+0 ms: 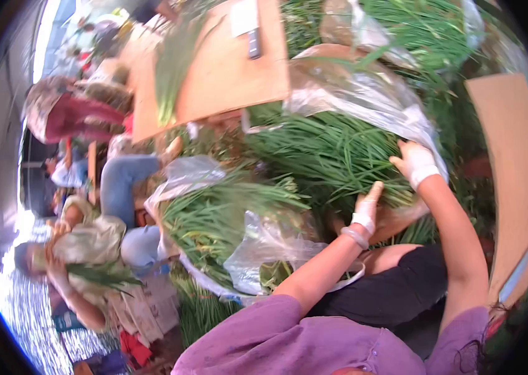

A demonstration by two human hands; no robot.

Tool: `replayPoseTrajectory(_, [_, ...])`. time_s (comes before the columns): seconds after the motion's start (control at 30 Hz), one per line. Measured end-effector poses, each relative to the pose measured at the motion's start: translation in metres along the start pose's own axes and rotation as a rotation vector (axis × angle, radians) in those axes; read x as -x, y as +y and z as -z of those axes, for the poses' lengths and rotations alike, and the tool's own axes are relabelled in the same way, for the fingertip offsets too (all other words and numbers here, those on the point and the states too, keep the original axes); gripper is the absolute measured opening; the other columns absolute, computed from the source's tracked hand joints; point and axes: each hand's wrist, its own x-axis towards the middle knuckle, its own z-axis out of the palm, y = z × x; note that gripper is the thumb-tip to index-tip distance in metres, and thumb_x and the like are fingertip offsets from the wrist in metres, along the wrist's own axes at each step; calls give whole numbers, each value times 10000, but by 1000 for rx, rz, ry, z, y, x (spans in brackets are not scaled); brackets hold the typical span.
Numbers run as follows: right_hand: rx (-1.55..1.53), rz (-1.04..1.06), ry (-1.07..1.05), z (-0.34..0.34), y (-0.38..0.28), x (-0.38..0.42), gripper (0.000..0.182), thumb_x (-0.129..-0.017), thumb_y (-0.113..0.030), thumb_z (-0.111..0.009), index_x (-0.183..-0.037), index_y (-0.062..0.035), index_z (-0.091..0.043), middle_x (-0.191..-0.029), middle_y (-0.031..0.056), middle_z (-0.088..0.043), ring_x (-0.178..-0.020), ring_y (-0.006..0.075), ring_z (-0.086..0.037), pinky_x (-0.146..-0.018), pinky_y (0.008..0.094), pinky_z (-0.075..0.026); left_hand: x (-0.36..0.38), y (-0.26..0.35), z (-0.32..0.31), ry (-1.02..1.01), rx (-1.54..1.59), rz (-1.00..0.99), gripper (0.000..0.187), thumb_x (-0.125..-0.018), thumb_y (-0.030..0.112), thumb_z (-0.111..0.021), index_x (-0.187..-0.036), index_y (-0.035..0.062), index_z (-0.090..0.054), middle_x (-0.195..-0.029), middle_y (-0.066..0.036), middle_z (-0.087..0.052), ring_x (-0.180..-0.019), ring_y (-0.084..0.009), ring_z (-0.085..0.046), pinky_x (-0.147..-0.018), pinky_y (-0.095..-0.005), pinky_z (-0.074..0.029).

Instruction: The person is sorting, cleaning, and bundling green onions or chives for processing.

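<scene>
Long green leafy stalks (332, 150) lie in a heap inside an open clear plastic bag (364, 84). My left hand (367, 209), with a white wrap at the wrist, presses against the near side of the heap, thumb and fingers apart. At the heap's right end, my right hand (414, 161), also wrapped in white, rests on the stalks with its fingers spread. Whether either hand grips any stalks cannot be made out. A second plastic bag (264, 250) of stalks stands to the left of my left forearm.
A board (226, 81) at the top bears a bundle of stalks, a paper and a dark handheld object. A brown panel (513, 144) stands at the right with a blue-grey blade (515, 275). A seated person (89, 244) at left holds stalks; other people are behind.
</scene>
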Motion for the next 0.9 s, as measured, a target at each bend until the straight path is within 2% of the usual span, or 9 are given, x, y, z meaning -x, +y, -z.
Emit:
replayPoseTrajectory(0.2, [-333,-27,217,-38,38,0,599,-778,-418,-594,-1196,2,-503,-1189,259,-520,-1107,403,-489,-952,417,-377,-2,9,-14,-34,-62,-96,533,-822,345,-648,-1222,37,-478,-1161,-75,-552,-1019,-203,-509,-893,-345,-401])
replayPoseTrajectory(0.3, [-345,-211,-27,-10,1,12,644,-749,-461,-620,-1159,26,-523,-1115,275,-558,-1070,415,-510,-916,419,-393,-6,14,-2,-161,12,-44,527,-820,386,-640,-1190,30,-521,-1155,-70,-571,-1034,-197,-509,-916,-354,-385])
replayPoseTrajectory(0.37, [-359,81,46,14,-18,33,602,-722,-435,-665,-1081,36,-563,-1046,275,-585,-1015,422,-532,-876,409,-413,33,44,5,-232,56,-36,471,-842,377,-616,-1153,29,-558,-1135,-59,-589,-1051,-179,-510,-930,-345,-378])
replayPoseTrajectory(0.47, [-320,156,20,14,-41,39,513,-682,-380,-719,-962,31,-591,-972,262,-604,-914,414,-562,-819,409,-437,34,48,23,-197,70,-36,488,-843,391,-612,-1144,11,-560,-1136,-58,-591,-1046,-164,-512,-948,-306,-353])
replayPoseTrajectory(0.6, [-142,4,-164,-13,-46,33,716,-650,-347,-739,-1205,-8,-441,-1009,246,-601,-977,385,-570,-859,415,-457,-3,15,40,-81,20,-53,719,-761,511,-659,-1280,52,-467,-1344,-66,-434,-1222,-181,-359,-1036,-296,-220])
replayPoseTrajectory(0.73, [242,100,93,-12,-53,49,691,-582,-275,-798,-1154,-52,-483,-1083,174,-544,-963,299,-594,-833,371,-487,-11,-19,29,-23,27,12,670,-776,556,-612,-1227,72,-510,-1213,-72,-558,-1118,-211,-482,-975,-358,-331])
replayPoseTrajectory(0.77, [248,98,99,-12,-51,50,691,-582,-275,-798,-1154,-52,-483,-1083,174,-544,-963,299,-594,-833,371,-487,-12,-24,33,-196,96,206,805,-720,606,-635,-1292,68,-460,-1350,-88,-442,-1254,-220,-357,-1036,-332,-250])
replayPoseTrajectory(0.83, [132,64,82,-19,-44,48,677,-600,-295,-777,-1159,-46,-488,-1094,190,-553,-988,325,-581,-849,393,-474,-15,-25,33,-200,76,263,752,-736,595,-626,-1271,85,-489,-1313,-74,-482,-1218,-217,-401,-1014,-333,-290])
replayPoseTrajectory(0.9, [-114,-44,-90,-8,-42,47,709,-619,-299,-744,-1215,-44,-458,-1138,240,-553,-1043,374,-546,-899,424,-441,-17,-29,28,-229,120,48,709,-753,570,-628,-1246,74,-511,-1269,-77,-518,-1147,-206,-469,-976,-326,-341])
